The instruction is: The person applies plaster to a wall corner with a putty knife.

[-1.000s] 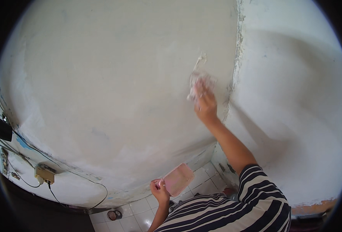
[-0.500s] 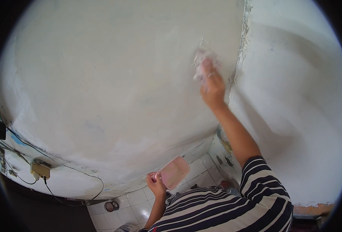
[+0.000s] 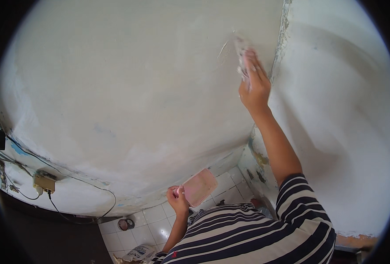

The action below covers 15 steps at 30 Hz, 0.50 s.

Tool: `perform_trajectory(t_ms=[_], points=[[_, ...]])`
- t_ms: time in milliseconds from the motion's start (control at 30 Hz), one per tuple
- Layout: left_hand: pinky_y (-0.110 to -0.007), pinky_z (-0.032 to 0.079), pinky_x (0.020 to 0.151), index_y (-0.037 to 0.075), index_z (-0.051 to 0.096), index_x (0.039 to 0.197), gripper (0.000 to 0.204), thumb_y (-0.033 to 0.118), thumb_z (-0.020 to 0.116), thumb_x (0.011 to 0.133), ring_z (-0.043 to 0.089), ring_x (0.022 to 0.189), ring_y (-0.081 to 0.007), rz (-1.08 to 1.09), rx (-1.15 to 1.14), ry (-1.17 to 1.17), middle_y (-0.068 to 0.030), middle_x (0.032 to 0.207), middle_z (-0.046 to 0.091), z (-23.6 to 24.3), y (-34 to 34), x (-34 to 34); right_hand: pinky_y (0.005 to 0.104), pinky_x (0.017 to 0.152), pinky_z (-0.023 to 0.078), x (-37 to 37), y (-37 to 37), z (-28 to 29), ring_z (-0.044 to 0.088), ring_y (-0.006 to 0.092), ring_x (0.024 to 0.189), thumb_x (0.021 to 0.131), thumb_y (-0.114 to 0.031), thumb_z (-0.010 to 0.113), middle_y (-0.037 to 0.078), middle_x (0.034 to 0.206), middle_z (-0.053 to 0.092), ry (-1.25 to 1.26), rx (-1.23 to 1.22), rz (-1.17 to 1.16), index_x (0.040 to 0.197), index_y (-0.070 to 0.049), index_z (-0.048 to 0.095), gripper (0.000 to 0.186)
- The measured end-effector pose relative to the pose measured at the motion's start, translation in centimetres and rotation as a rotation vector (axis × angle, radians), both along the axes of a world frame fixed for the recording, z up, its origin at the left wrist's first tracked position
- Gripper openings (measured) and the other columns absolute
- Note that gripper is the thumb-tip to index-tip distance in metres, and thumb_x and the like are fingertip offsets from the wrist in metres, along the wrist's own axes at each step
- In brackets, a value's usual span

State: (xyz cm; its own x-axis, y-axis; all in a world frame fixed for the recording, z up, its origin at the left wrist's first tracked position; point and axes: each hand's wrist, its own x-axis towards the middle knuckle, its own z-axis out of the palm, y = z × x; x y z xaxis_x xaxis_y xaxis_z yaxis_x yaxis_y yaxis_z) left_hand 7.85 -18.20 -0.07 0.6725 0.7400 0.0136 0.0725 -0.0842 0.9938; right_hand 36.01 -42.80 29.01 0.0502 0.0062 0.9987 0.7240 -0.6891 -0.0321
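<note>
High on the pale, patchy wall [image 3: 129,79], close to the inside corner, my right hand [image 3: 255,86] grips a flat scraper [image 3: 240,48] smeared with white putty. The blade looks edge-on and slightly blurred; I cannot tell whether it touches the wall. Left of it, thin raised streaks of putty [image 3: 223,48] mark the surface. Low down near the wall's foot, my left hand [image 3: 177,201] is closed round the handle end of a pink rectangular plastic board [image 3: 199,187]. Pale putty residue covers the board's face.
A second white wall [image 3: 336,119] meets this one at a rough, flaking corner. At lower left hang a socket box [image 3: 44,182] with plugs and a looping cable [image 3: 114,202]. A round container [image 3: 125,224] and a white bag [image 3: 140,253] stand on the tiled floor [image 3: 153,215].
My right hand has moved up and to the right with the scraper, whose blade has turned more edge-on. Putty streaks now show on the wall. The left hand holds the board much as before.
</note>
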Motion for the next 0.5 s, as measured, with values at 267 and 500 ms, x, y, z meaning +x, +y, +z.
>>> perform_trajectory(t_ms=[267,500], points=[[-0.025,0.035,0.058,0.006,0.061,0.096,0.019,0.021,0.071,0.096,0.044,0.065,-0.0060,0.007,0.138,-0.010,0.0032,0.074,0.051,0.5,0.0,0.3,0.0472,0.106,0.051,-6.4,4.5,-14.3,0.063,0.0340,0.127,0.081,0.011,0.057,0.019,0.136,0.065,0.414,-0.269,0.312,0.132,-0.002,0.064,0.053],[-0.024,0.036,0.058,0.006,0.061,0.095,0.017,0.019,0.071,0.097,0.045,0.065,-0.0056,-0.004,0.122,-0.049,0.0025,0.074,0.052,-0.9,0.6,0.2,0.0451,0.110,0.048,-2.1,-0.4,1.2,0.057,0.0409,0.133,0.082,0.010,0.050,0.025,0.141,0.060,0.080,0.003,0.097,0.141,0.002,0.058,0.059]])
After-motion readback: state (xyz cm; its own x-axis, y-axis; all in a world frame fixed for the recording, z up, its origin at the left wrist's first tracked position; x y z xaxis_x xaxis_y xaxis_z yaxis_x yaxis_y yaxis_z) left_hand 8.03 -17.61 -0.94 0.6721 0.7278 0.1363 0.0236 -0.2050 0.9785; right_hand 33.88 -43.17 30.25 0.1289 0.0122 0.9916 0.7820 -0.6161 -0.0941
